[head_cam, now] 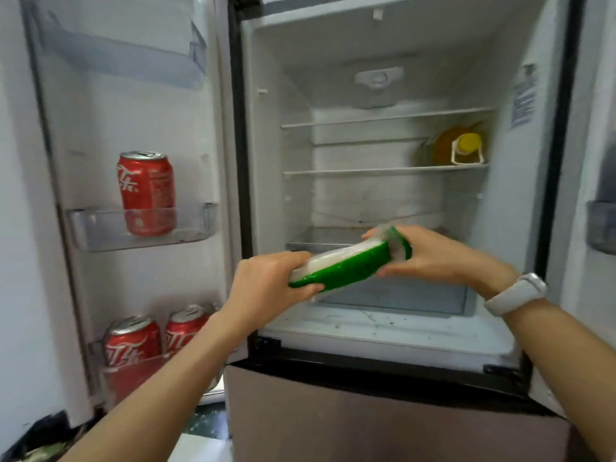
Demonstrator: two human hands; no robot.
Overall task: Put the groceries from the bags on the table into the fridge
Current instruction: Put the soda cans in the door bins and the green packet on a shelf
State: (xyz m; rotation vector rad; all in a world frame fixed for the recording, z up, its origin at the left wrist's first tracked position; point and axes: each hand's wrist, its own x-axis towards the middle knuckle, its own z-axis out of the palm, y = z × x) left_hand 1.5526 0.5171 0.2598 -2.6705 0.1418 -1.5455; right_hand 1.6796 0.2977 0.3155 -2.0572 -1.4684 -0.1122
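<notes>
I hold a green and white plastic-wrapped packet point(346, 265) in front of the open fridge point(376, 331), level with its lowest shelf. My left hand point(266, 285) grips the packet's left end. My right hand point(430, 255), with a white watch on its wrist, grips the right end. The packet tilts up toward the right. The fridge door point(133, 128) stands open on the left.
A bottle of yellow oil point(456, 145) lies on the middle shelf at the right. One red cola can point(146, 191) stands in the middle door rack, two more cola cans point(133, 341) in the bottom rack. A clear drawer point(400, 295) sits under the packet.
</notes>
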